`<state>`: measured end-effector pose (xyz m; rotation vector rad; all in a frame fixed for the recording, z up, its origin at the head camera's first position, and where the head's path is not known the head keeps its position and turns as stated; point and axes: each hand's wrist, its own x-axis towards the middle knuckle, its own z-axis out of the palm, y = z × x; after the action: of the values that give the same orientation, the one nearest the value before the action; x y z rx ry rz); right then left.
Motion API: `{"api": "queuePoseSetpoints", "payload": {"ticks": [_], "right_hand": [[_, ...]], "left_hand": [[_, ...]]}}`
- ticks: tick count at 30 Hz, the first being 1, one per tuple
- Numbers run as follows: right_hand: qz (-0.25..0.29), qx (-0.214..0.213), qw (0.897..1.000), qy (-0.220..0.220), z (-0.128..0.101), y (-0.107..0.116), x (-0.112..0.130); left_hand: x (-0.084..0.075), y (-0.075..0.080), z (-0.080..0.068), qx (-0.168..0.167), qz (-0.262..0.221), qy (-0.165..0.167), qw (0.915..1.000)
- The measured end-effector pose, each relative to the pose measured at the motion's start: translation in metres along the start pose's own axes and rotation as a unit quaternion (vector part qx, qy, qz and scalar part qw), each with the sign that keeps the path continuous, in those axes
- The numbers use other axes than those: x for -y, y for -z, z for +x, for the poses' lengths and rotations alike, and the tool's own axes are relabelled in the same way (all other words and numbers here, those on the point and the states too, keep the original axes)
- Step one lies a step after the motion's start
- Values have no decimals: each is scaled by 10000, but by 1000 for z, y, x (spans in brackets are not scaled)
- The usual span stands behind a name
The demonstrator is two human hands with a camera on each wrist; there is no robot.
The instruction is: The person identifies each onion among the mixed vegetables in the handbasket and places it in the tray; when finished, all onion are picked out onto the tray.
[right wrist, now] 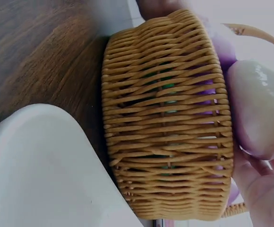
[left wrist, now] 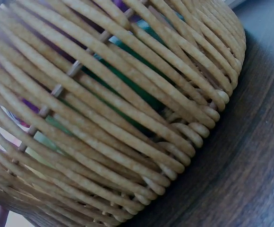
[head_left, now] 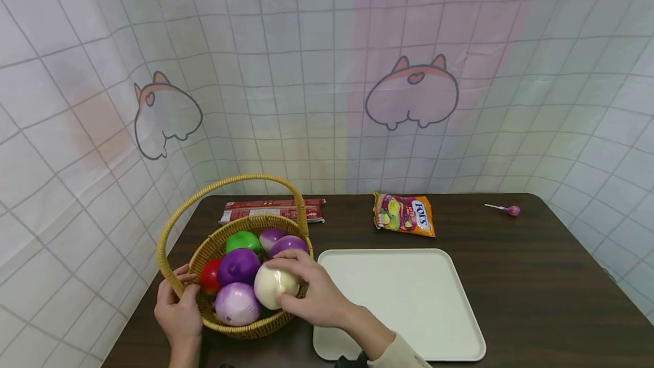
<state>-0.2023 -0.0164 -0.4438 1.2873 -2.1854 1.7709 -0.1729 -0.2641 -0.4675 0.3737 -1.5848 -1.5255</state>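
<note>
A yellow wicker basket (head_left: 245, 331) with a tall arched handle stands on the table's left part. In it lie a pale purple onion (head_left: 237, 304), a dark purple round vegetable (head_left: 238, 266), a red one (head_left: 210, 277), a green one (head_left: 243, 242) and other purple ones. My right hand (head_left: 319, 294) grips a cream-white round vegetable, purple underneath (right wrist: 260, 109), at the basket's near right rim; it resembles a turnip or onion. My left hand (head_left: 179, 311) holds the left rim by the handle's foot, fingers curled over it. Wickerwork fills most of the left wrist view.
A white tray (head_left: 393, 300) lies right of the basket. Behind stand a red package (head_left: 273, 209), partly hidden by the basket, and a colourful candy bag (head_left: 403, 213). A lollipop (head_left: 512, 210) lies at the far right. A gridded cloth (head_left: 327, 72) hangs behind the dark table (head_left: 541, 288).
</note>
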Motion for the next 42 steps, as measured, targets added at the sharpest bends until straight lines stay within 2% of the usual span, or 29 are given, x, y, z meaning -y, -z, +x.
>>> {"api": "queuePoseSetpoints", "payload": {"ticks": [6,11,16,22,29,35,42], "right_hand": [[430,-370,9983,128,-12,12,3],[358,-532,9979,81,-19,26,4],[211,-745,9968,-175,-24,40,1],[60,-956,9942,-483,-28,56,-3],[-157,-986,9911,-881,-34,79,-9],[-356,-1124,9839,-1342,-37,98,-6],[-759,-1336,9724,-1756,-45,111,-31]], "left_hand": [[21,2,5,-29,-89,56,9999],[24,3,6,-42,262,204,9994],[22,5,5,-35,516,318,9982],[23,5,6,31,663,147,9977],[24,5,6,68,666,-90,9977],[26,6,7,152,570,-133,9982],[27,5,8,148,628,-201,9977]]}}
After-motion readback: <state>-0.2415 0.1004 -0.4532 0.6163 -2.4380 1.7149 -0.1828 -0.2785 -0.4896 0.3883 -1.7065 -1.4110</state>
